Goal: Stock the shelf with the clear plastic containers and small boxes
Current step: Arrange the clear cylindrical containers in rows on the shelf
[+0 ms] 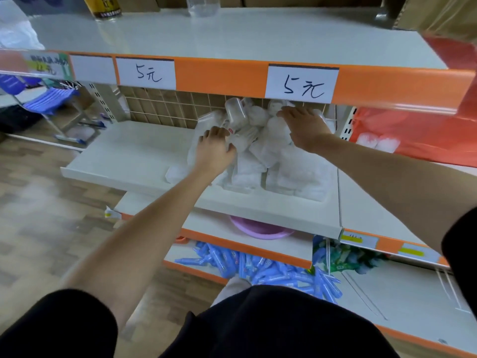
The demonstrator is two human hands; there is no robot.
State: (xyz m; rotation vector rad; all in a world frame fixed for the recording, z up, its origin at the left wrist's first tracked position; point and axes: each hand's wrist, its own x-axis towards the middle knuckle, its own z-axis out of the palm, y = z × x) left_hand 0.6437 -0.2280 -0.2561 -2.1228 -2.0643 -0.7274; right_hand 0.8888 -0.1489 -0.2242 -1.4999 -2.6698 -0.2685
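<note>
A heap of clear plastic containers [254, 140] lies on the middle shelf [124, 156], piled against the wire back grid. My left hand [215, 148] reaches into the left side of the heap, its fingers curled round one container [240, 139]. My right hand [304, 126] lies flat on top of the heap at the right, fingers stretched toward the back. More flat clear containers [291, 174] sit at the front of the pile. No small boxes are plainly visible.
The top shelf [232, 37] overhangs with an orange edge and two price labels [300, 83]. A wire divider stands at the right. Below are a purple basin [260, 228], blue tubes [271, 270] and green packets. A red bag [418, 133] sits to the right.
</note>
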